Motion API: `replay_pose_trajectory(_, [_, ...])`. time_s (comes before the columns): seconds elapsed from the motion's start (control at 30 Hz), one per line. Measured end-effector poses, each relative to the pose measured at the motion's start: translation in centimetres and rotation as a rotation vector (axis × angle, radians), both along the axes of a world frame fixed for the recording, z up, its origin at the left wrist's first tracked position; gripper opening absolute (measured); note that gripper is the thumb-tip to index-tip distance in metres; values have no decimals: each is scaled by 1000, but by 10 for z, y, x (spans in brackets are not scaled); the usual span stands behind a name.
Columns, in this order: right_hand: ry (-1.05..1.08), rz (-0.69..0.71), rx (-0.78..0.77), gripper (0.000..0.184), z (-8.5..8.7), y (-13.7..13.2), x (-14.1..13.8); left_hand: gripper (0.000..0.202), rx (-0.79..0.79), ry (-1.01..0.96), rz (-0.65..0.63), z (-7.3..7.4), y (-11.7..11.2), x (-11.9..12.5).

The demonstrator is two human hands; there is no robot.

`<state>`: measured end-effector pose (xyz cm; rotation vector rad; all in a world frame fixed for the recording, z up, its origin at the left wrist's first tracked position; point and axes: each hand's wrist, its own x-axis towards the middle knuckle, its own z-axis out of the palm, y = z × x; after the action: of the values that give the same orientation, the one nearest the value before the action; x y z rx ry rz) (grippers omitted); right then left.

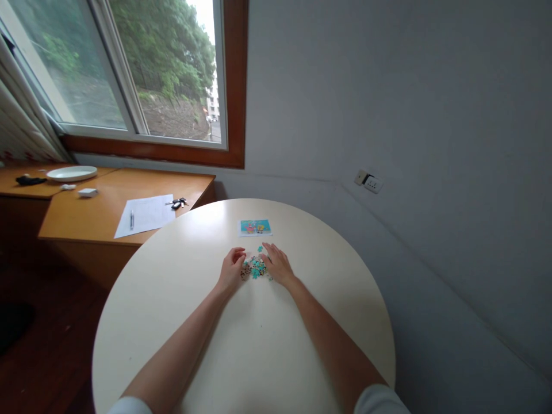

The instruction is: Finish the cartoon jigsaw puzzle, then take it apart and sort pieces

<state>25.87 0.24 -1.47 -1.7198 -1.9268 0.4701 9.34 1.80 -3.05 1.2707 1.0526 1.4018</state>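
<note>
Loose puzzle pieces (256, 269) lie heaped on the round table (241, 356) between the left hand (231, 269) and the right hand (278, 265); judged from where I stand, they are light, stiff and thin: hold by the edges. Left fingers curl inward, grip indeterminable; right fingers spread, released. A picture card (254, 227) lies beyond

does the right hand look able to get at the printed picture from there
Probably yes: the right hand is at the puzzle pieces, its fingers pointing forward, and the printed picture lies just beyond them, with nothing visible blocking the way.
</note>
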Motion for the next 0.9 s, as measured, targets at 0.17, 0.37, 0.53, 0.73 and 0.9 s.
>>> replay_pose_trajectory(0.17, [68, 92, -38, 43, 4, 4, -1, 22, -7, 53, 51, -3, 5, 0])
replay_pose_trajectory(0.37, [393, 62, 49, 42, -6, 6, 4, 26, 5, 168, 75, -5, 7, 4])
replay_pose_trajectory(0.53, [-23, 50, 129, 57, 14, -30, 18, 58, 255, 590, -33, 18, -21, -14])
replay_pose_trajectory(0.73, [-457, 221, 293, 69, 65, -115, 41, 80, 719, 1253, -321, 63, -91, -72])
replay_pose_trajectory(0.9, [-506, 371, 55, 66, 37, -153, 37, 65, 647, 1467, -523, 34, -122, -94])
